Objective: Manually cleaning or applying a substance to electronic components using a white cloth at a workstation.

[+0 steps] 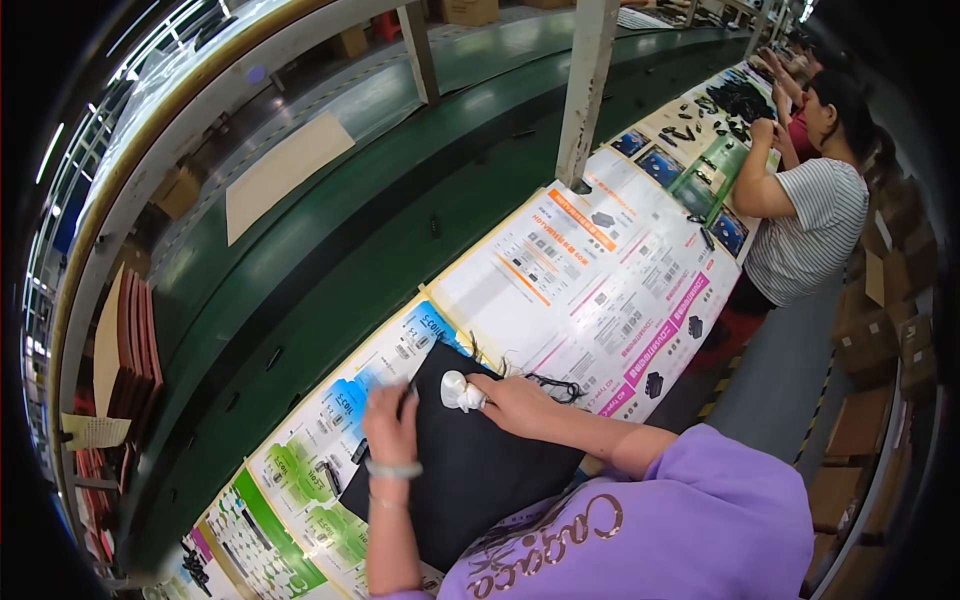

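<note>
My right hand point(512, 404) has its fingers closed on a rounded white wad point(460, 391), cloth-like and bunched at one side. It is over a black sheet or cloth point(475, 480) that covers the bench edge in front of me. My left hand point(390, 425) is blurred by motion above the sheet's left edge, so what its fingers do or hold is unclear. A small black piece point(358, 453) lies close beside it, and another small dark part point(328, 476) is farther left. Thin black strands or cords point(560, 387) lie beyond my right hand.
Printed sheets point(580, 290) cover the bench. A green conveyor belt point(430, 225) runs along its far side, past a white post point(588, 95). To the right, a person in a striped shirt point(812, 225) works by a green tray point(712, 172) and black parts. Cardboard boxes point(865, 335) are stacked behind.
</note>
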`<control>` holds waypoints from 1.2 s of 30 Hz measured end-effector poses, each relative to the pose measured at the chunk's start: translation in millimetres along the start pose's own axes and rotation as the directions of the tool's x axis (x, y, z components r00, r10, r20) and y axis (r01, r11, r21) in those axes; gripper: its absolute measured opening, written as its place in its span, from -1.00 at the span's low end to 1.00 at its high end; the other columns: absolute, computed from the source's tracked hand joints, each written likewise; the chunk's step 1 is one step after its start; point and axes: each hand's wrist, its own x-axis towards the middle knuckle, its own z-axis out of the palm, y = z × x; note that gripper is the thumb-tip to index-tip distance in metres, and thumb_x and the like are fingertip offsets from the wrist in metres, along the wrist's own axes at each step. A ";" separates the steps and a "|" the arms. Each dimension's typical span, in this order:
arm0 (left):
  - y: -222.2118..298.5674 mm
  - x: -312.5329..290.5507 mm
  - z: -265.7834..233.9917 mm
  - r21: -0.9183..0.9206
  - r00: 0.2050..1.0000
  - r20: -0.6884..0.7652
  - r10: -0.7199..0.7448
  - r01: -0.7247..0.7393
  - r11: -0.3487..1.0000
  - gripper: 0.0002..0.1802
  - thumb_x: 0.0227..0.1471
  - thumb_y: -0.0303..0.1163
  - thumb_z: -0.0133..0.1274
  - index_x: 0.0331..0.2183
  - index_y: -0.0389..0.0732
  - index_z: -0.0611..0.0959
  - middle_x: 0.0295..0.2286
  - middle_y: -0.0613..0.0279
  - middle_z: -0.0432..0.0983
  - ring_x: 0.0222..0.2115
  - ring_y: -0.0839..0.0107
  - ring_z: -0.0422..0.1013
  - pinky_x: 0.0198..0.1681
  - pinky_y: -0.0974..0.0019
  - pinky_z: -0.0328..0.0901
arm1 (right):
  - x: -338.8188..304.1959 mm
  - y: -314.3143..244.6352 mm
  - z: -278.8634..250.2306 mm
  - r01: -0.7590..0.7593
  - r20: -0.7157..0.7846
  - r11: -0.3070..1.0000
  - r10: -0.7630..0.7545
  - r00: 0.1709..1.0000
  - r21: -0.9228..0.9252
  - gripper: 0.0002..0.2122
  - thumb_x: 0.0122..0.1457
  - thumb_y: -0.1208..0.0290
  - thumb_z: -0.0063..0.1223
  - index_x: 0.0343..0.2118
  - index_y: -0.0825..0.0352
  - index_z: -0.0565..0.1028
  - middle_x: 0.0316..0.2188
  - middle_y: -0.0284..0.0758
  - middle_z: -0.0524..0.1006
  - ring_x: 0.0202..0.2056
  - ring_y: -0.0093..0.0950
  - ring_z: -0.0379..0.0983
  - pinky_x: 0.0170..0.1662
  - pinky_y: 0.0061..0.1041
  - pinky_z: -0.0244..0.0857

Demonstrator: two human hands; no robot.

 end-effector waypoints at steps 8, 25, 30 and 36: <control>6.8 -63.1 14.6 -0.032 0.990 -0.124 -0.072 0.069 0.997 -0.69 -0.19 -0.62 0.25 -0.28 -0.28 0.67 -0.35 0.06 0.55 -0.28 0.12 0.48 -0.17 0.20 0.36 | 1.4 -13.6 7.4 0.053 0.029 0.999 -0.054 0.998 0.008 -0.60 0.15 0.42 0.00 0.06 0.33 0.31 -0.47 -0.05 0.58 -0.39 -0.02 0.53 -0.34 -0.05 0.39; -8.7 -77.6 15.3 -0.148 0.965 -0.137 -0.225 0.205 0.968 -0.51 -0.22 -0.63 0.28 -0.15 -0.18 0.57 -0.35 0.20 0.52 -0.32 0.30 0.46 -0.27 0.33 0.37 | -19.3 -16.0 6.9 -0.029 0.025 0.982 0.025 0.999 0.185 -0.58 0.14 0.54 0.05 0.09 0.39 0.35 -0.40 0.02 0.56 -0.35 -0.09 0.57 -0.29 -0.36 0.36; -6.6 -72.4 16.6 -0.162 0.970 -0.120 -0.211 0.191 0.968 -0.62 -0.21 -0.62 0.28 -0.24 -0.21 0.60 -0.37 0.20 0.52 -0.36 0.29 0.46 -0.32 0.33 0.38 | -18.6 -16.4 4.1 0.001 -0.005 0.982 -0.001 1.000 0.187 -0.58 0.14 0.53 0.05 0.10 0.39 0.35 -0.39 0.02 0.56 -0.34 -0.06 0.56 -0.29 -0.33 0.37; -5.9 -67.0 20.2 -0.097 0.983 -0.141 -0.118 0.105 0.990 -0.68 -0.20 -0.61 0.28 -0.30 -0.24 0.61 -0.41 0.18 0.52 -0.41 0.25 0.45 -0.37 0.31 0.38 | -13.8 -17.3 4.9 -0.007 -0.005 0.984 0.008 1.000 0.180 -0.57 0.15 0.51 0.05 0.11 0.37 0.34 -0.38 0.03 0.56 -0.31 -0.02 0.54 -0.28 -0.29 0.37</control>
